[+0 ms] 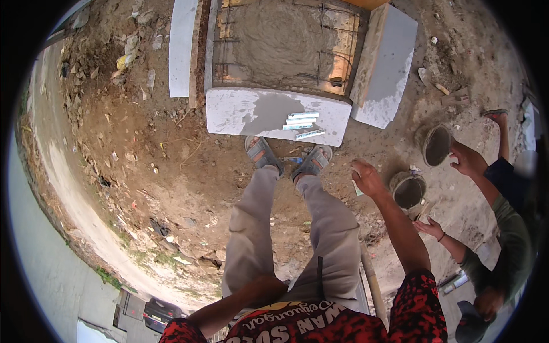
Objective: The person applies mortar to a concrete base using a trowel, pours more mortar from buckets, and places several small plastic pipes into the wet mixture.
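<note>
Right grip (369, 177) out over the dirt (194, 188), fingers half curled; whether it holds anything, I can't tell. The near bucket (409, 190) is just beside it. Left grip's out of sight, so no telling there! A co-worker's hand (468, 159) is at the far bucket (437, 146). Ahead, a white block (229, 111), slim boxes (300, 121) on top, stands between the sandals (262, 153) and the wet mix (280, 37). A pole (373, 280) sits beside the right leg (334, 226).
</note>
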The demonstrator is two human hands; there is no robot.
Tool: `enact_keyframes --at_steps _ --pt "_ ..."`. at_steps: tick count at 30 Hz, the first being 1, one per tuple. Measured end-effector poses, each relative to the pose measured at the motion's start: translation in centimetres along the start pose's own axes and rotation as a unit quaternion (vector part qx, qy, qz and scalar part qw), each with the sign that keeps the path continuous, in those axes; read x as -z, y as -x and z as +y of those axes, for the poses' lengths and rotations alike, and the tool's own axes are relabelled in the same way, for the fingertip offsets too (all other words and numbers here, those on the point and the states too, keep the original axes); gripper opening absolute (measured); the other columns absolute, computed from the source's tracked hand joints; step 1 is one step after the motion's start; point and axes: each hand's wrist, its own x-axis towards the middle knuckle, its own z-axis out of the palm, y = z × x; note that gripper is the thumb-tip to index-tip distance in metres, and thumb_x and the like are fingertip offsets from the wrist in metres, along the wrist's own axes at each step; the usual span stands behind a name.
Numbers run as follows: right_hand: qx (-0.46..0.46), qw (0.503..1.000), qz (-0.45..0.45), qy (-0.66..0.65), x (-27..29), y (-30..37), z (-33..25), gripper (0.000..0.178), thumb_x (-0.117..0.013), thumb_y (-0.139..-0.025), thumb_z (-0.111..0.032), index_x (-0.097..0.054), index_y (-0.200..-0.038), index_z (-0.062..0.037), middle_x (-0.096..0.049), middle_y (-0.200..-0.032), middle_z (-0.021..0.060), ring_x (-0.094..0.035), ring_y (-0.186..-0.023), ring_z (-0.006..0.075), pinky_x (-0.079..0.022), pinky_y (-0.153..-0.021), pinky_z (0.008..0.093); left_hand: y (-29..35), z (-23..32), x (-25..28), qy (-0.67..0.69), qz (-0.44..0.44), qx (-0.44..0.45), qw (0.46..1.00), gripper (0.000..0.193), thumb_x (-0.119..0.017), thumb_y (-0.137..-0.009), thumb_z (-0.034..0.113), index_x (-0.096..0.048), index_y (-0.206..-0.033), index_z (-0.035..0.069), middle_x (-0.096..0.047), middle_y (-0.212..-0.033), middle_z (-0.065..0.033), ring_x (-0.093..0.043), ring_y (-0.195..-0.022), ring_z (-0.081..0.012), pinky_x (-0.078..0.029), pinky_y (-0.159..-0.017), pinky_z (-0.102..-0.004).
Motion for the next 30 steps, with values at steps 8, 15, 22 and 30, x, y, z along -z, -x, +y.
enact_keyframes --at_steps 8,15,22,30 --pt "0.029 0.973 -0.126 0.189 -14.4 -17.5 14.5 0.038 -0.056 -0.084 -0.013 -0.051 -0.121 -0.0088 -0.042 -0.14 0.0152 -0.049 -0.122 0.0348 -0.043 -0.097 0.0456 -16.7 -4.3 15.0 -0.133 0.192 -0.028 0.972 0.028 -0.056 -0.091 0.027 -0.059 -0.108 0.006 -0.064 -0.097 -0.0121 -0.062 -0.095 -0.0297 -0.046 -0.084 -0.0417" --pt "0.231 0.953 -0.04 0.194 -21.3 -22.5 22.4 0.033 -0.066 -0.074 -0.014 -0.05 -0.101 -0.0071 -0.053 -0.107 0.0135 -0.05 -0.111 0.0322 -0.04 -0.095 0.0447 -31.1 -8.3 26.9 -0.339 0.285 -0.174 0.88 0.031 -0.057 -0.088 0.026 -0.053 -0.111 0.006 -0.056 -0.094 -0.0091 -0.061 -0.085 -0.0258 -0.043 -0.078 -0.0388" --pt "0.268 0.962 -0.028 0.051 -22.9 -20.8 24.4 0.026 -0.059 -0.086 -0.014 -0.054 -0.109 -0.0039 -0.054 -0.107 0.0154 -0.054 -0.101 0.035 -0.044 -0.085 0.0438 -33.8 -14.6 27.9 -0.464 0.311 -0.178 0.81 0.025 -0.055 -0.084 0.021 -0.055 -0.104 0.007 -0.054 -0.087 -0.0061 -0.058 -0.083 -0.021 -0.041 -0.076 -0.0355" --pt "0.105 0.964 0.229 0.084 -9.1 -20.9 14.1 0.025 -0.065 -0.084 -0.01 -0.056 -0.105 -0.0016 -0.061 -0.091 0.0187 -0.061 -0.081 0.037 -0.049 -0.073 0.0428 -29.0 -13.5 27.7 -0.535 0.319 -0.165 0.765 0.037 -0.061 -0.083 0.027 -0.055 -0.111 0.003 -0.056 -0.092 -0.0081 -0.059 -0.09 -0.0228 -0.043 -0.08 -0.0383"
